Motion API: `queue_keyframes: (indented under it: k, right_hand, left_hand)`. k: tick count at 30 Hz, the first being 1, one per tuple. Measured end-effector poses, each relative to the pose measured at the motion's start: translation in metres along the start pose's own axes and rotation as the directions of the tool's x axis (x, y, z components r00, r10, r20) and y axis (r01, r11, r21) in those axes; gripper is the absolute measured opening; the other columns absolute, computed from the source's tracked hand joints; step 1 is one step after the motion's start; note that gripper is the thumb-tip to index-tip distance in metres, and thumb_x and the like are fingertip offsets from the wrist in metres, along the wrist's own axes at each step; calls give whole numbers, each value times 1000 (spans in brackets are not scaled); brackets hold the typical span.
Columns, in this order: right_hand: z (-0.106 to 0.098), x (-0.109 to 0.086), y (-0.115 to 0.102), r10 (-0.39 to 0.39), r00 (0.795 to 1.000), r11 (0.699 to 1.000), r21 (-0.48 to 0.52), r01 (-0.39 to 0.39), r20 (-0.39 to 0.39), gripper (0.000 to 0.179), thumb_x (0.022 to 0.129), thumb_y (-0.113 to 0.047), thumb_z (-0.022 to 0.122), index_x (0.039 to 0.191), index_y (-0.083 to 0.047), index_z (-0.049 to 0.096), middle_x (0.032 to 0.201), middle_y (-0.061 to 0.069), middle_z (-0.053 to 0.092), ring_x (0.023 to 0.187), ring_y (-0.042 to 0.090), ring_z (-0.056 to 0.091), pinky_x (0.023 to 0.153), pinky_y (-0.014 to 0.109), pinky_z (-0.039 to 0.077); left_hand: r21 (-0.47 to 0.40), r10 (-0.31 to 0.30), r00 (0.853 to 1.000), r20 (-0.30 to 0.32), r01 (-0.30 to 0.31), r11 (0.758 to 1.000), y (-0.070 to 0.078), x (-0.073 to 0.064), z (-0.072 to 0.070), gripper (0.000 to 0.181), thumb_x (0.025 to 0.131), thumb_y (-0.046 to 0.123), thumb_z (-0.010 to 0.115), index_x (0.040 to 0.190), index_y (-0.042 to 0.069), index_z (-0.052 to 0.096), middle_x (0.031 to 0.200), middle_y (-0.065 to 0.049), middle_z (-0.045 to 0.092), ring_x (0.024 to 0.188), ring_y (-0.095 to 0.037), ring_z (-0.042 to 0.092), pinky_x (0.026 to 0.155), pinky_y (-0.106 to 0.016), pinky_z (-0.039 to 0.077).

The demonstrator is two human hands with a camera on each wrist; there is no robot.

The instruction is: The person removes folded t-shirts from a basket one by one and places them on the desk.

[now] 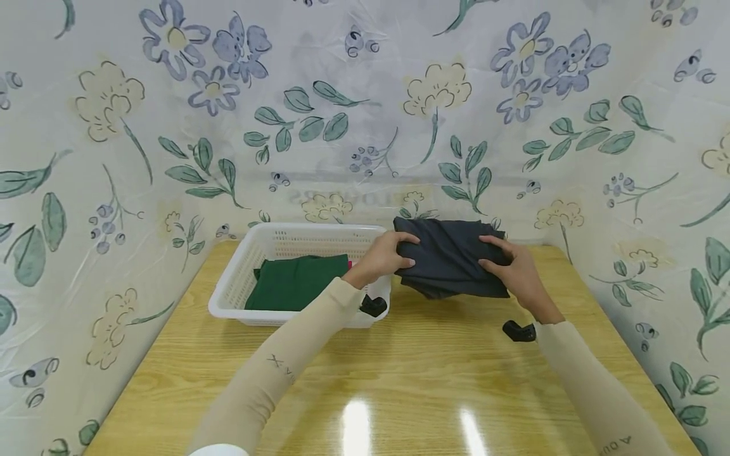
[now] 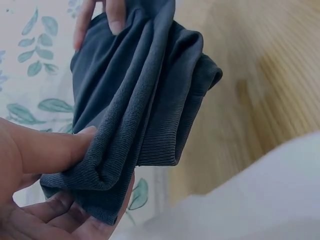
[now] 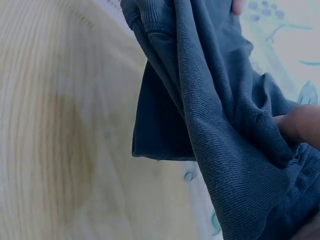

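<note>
Both hands hold up a folded dark blue-grey garment (image 1: 450, 256) over the back right of the table. My left hand (image 1: 377, 258) grips its left end; in the left wrist view the thumb lies over the folded layers (image 2: 125, 110) and the other fingers reach beneath. At the other end, my right hand (image 1: 520, 277) pinches the cloth, its thumb pressed into a fold in the right wrist view. Ribbed edges show on several layers (image 3: 200, 120), and a lower flap hangs down. The right hand's other fingers are mostly hidden by fabric in the right wrist view.
A white plastic basket (image 1: 225, 297) stands at the back left, partly behind the left forearm. Inside lies a folded dark green cloth (image 1: 296, 282), with a bit of red at its right edge. Flower-printed sheeting (image 1: 365, 139) encloses the wooden table (image 1: 410, 367) behind and at both sides.
</note>
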State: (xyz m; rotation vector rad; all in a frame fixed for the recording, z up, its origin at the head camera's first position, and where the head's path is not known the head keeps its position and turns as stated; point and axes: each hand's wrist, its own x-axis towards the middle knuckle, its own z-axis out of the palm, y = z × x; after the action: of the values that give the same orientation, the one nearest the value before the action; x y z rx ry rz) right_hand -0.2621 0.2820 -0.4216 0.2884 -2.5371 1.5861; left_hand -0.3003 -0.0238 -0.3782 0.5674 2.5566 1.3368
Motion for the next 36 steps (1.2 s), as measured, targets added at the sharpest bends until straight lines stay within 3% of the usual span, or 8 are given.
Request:
queue_keyframes:
  k: [8, 15, 19, 21, 23, 26, 31, 36]
  right_hand:
    - [-2, -1, 19, 48, 999, 999, -17, -49, -22, 52, 98, -15, 73, 148, -14, 58, 163, 17, 34, 147, 39, 36, 110, 58, 38]
    - [0, 2, 36, 88, 996, 995, -41, -90, -30, 51, 97, -10, 74, 146, -14, 60, 161, 20, 36, 146, 39, 37, 110, 57, 39]
    - [3, 5, 43, 104, 994, 992, -65, -105, -18, 51, 97, -11, 73, 146, -16, 59, 162, 20, 35, 146, 41, 37, 111, 59, 38]
    - [4, 7, 46, 110, 994, 990, -85, -111, -16, 51, 97, -12, 74, 146, -17, 60, 162, 20, 35, 146, 42, 37, 112, 61, 37]
    - [5, 9, 49, 118, 993, 988, -99, -119, -11, 51, 97, -12, 73, 146, -17, 60, 162, 21, 34, 146, 43, 36, 112, 62, 36]
    - [8, 12, 51, 137, 991, 985, -104, -137, -3, 51, 97, -10, 73, 146, -16, 60, 163, 21, 32, 147, 44, 33, 112, 62, 36]
    - [16, 14, 57, 162, 987, 983, -93, -161, 13, 51, 97, -8, 72, 146, -15, 60, 164, 22, 30, 148, 46, 30, 111, 62, 37]
    - [22, 16, 63, 166, 986, 979, -120, -163, 19, 50, 97, -9, 72, 146, -16, 60, 163, 22, 32, 148, 47, 30, 111, 63, 36]
  left_hand:
    - [89, 32, 999, -18, -30, 996, 0, 13, 19, 41, 93, -2, 73, 133, 4, 68, 149, -16, 52, 138, -32, 49, 108, -41, 46]
    - [154, 52, 999, 16, -54, 987, -5, 22, 30, 41, 93, -4, 71, 134, 1, 67, 146, -16, 56, 137, -31, 50, 103, -39, 50]
    - [174, 10, 1000, 22, -14, 985, -6, 27, 35, 42, 94, -4, 71, 135, 2, 66, 145, -16, 57, 105, -25, 62, 83, -29, 51]
    - [175, -19, 999, 28, 14, 985, -4, 29, 37, 42, 94, -5, 70, 135, 1, 65, 143, -17, 58, 84, -23, 57, 71, -28, 45]
    - [191, -48, 998, 28, 42, 981, -1, 31, 40, 42, 94, -6, 70, 135, 1, 66, 137, -19, 62, 76, -21, 50, 67, -27, 42]
    - [243, -70, 997, 22, 62, 968, 0, 35, 44, 41, 93, -6, 70, 133, 1, 67, 131, -18, 66, 79, -21, 52, 70, -27, 44]
    - [354, -63, 998, 19, 52, 934, -4, 41, 49, 37, 93, -4, 69, 130, 0, 68, 129, -17, 68, 101, -25, 63, 84, -30, 51]
    - [388, -72, 996, 44, 49, 920, -8, 41, 50, 38, 93, -8, 60, 130, -3, 67, 131, -17, 67, 113, -31, 64, 89, -33, 53]
